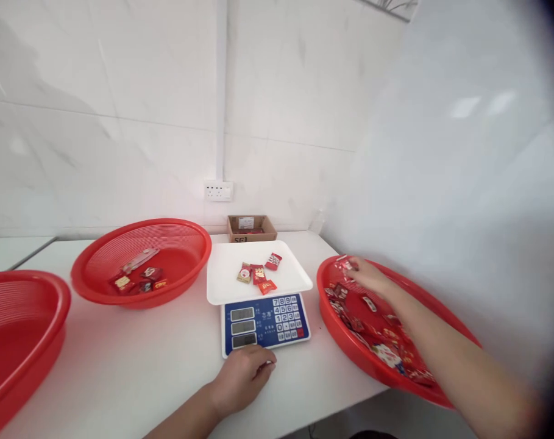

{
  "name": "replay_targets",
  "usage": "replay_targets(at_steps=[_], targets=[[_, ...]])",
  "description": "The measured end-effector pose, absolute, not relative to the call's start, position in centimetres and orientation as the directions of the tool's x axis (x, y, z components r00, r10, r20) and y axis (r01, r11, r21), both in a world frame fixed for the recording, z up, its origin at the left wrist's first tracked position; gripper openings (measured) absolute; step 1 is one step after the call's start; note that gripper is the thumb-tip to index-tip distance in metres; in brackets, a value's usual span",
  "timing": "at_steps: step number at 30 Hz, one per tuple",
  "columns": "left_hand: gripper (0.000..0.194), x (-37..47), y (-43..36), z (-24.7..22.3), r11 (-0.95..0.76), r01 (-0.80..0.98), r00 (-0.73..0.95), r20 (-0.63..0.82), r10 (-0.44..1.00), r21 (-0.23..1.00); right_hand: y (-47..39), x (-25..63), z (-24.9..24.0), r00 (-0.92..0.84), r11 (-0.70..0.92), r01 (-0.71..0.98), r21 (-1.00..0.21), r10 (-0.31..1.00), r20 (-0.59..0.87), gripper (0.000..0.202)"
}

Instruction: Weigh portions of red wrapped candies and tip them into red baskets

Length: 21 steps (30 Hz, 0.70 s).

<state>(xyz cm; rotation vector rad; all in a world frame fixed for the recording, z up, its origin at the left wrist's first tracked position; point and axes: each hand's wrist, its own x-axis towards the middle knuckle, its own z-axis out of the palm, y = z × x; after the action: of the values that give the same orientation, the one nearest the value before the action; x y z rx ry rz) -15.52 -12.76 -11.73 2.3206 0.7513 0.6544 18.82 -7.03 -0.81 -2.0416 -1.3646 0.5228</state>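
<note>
A digital scale (pixel 266 322) with a white tray (pixel 222 268) stands mid-table. Several small wrapped packets lie on the tray, among them a red one (pixel 273 261). My left hand (pixel 243 378) rests at the scale's front edge, its fingers curled together; whatever they might hold is hidden. On the right, my right hand (pixel 364 274) is over the far left part of a red basket (pixel 423 291), its fingers closed on a red and white packet (pixel 345 266). Many wrapped packets (pixel 387 353) lie in that basket below my right hand and forearm.
Behind the tray is an open cardboard box (pixel 252 236). A red basket (pixel 142 299) with several packets stands left of the scale, and another red basket (pixel 25 372) is at the far left edge. A wall socket (pixel 219 191) is above the box.
</note>
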Motion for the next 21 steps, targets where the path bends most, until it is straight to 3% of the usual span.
replay_targets(at_steps=[2,5,8,11,15,21], targets=[[0.021,-15.5,-12.9,-11.7,-0.662,0.351,0.722,0.258,0.642,0.662,-5.2,17.2,-0.3,0.377,-0.254,0.65,-0.716,0.926,0.014,0.037],[0.02,-15.6,-12.9,-11.6,-0.67,0.357,0.721,0.264,0.641,0.651,-4.5,13.3,-0.1,0.159,-0.138,0.625,-0.768,0.986,-0.048,0.033],[0.02,-15.7,-12.7,-11.6,-0.677,0.356,0.719,0.273,0.639,0.644,-3.9,9.8,-0.5,-0.004,-0.061,0.733,-0.677,0.996,-0.094,0.025],[0.02,-15.7,-12.6,-11.7,-0.678,0.352,0.716,0.281,0.639,0.645,-2.3,7.7,-0.9,-0.002,0.021,0.853,-0.521,0.999,0.037,0.02],[0.02,-15.7,-12.6,-11.8,-0.691,0.346,0.725,0.286,0.626,0.634,-0.3,5.6,-0.8,-0.033,0.12,0.837,-0.534,0.985,0.169,0.023],[0.02,-15.8,-12.7,-11.9,-0.692,0.349,0.718,0.294,0.631,0.633,0.7,4.0,-1.0,-0.049,0.135,0.871,-0.472,0.98,0.191,0.039]])
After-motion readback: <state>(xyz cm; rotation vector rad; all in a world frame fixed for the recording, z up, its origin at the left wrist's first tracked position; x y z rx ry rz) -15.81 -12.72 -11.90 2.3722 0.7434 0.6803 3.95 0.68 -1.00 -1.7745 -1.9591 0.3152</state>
